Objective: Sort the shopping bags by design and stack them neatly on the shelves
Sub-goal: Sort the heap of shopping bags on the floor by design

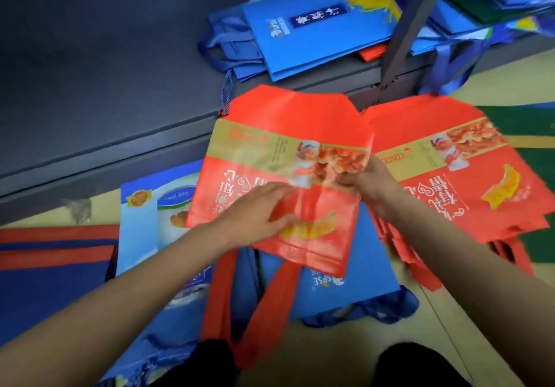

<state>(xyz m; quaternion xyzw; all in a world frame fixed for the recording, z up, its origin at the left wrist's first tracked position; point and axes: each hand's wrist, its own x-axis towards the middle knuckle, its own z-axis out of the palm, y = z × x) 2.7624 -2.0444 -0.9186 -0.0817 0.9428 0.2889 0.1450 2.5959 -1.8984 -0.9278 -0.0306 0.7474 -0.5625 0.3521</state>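
Blue bags [315,41] lie on the dark shelf [105,71]; red ones [468,176] on the floor [345,353].

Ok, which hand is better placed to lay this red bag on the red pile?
Probably the right hand: it pinches the red bag at the edge nearest the red pile, which lies on its side. The left hand rests flat on the bag, farther away.
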